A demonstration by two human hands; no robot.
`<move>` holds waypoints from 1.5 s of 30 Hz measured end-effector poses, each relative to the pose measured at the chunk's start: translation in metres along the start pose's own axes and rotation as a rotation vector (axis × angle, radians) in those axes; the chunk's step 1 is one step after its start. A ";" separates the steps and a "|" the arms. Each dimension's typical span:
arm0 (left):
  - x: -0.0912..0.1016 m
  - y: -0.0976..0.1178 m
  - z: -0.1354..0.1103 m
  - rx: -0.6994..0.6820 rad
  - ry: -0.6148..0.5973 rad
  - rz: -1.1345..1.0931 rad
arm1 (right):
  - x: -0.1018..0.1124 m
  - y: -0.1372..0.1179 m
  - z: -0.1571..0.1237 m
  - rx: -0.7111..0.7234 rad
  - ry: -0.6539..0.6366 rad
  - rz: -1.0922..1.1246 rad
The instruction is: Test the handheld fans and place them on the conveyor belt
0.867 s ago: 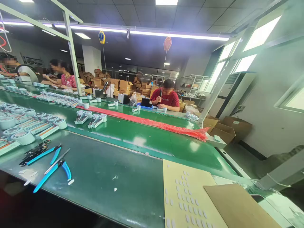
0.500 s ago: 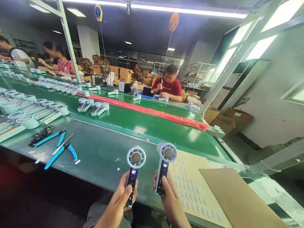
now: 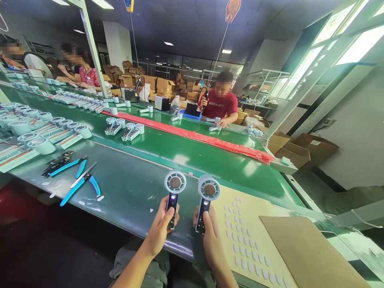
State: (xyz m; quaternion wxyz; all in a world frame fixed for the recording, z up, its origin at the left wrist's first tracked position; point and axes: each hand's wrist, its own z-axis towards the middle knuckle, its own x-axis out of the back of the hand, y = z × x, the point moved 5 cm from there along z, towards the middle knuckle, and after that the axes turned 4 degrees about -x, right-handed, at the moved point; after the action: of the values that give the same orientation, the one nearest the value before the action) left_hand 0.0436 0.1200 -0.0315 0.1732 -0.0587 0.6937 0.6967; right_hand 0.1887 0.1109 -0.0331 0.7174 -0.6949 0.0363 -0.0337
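Left hand [image 3: 163,220]'s wrapped round one fan [image 3: 175,183], right hand [image 3: 211,230]'s gripping another fan [image 3: 209,189], both over the surface [image 3: 129,180] by its near edge, heads up, probably so the lit displays [image 3: 173,197] face the holder. Thumbs cover part of each circuit board [image 3: 205,209], so can't tell if anything's being pressed.

A person's left hand [image 3: 162,221] grips a pale-blue fan [image 3: 175,183] and the right hand [image 3: 211,229] a second fan [image 3: 209,189], their displays lit, over a green bench [image 3: 126,188]. Blue-handled tools [image 3: 72,193] lie at left; a yellow sheet [image 3: 255,208] dotted with pale pieces lies at right. On the far side, beyond a red strip [image 3: 186,135], sits a red-shirted worker [image 3: 220,103].
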 end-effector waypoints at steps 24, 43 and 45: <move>0.001 -0.004 0.002 0.021 0.013 0.004 | 0.000 0.007 0.000 -0.049 -0.031 0.013; 0.000 -0.002 0.004 0.040 0.051 0.135 | -0.007 0.001 0.000 0.004 -0.073 0.004; -0.002 -0.003 0.006 0.067 0.040 0.170 | -0.007 -0.002 0.002 0.063 -0.031 -0.042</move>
State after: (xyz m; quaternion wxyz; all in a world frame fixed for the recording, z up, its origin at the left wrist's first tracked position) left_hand 0.0473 0.1256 -0.0332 0.1015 -0.0079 0.7224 0.6839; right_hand 0.1818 0.1136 -0.0314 0.7385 -0.6731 0.0094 -0.0391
